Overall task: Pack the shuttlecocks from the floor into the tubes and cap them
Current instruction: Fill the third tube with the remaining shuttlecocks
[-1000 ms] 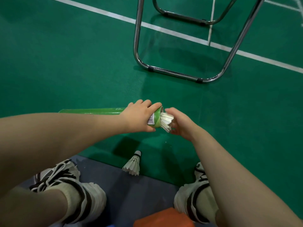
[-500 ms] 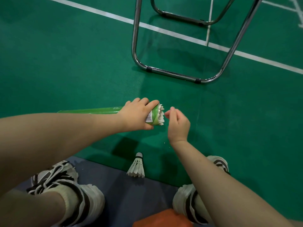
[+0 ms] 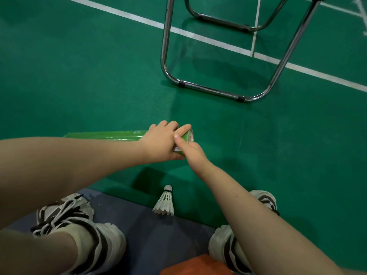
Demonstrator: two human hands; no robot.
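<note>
Since earlier, the right hand [image 3: 193, 153] has moved onto the mouth of the long green cardboard tube [image 3: 107, 134], its fingers hidden. The left hand [image 3: 160, 143] wraps the tube. Push straight along its axis, gently.

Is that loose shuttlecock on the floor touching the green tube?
Apart. The head view shows bare green floor between the shuttlecock and the tube held in the left hand.

Mid-frame, the left hand [image 3: 160, 143] grips the green tube [image 3: 107, 134] near its open end; the right hand [image 3: 193, 152] meets that mouth (fingers hidden). One shuttlecock [image 3: 164, 202] lies at lower centre.
</note>
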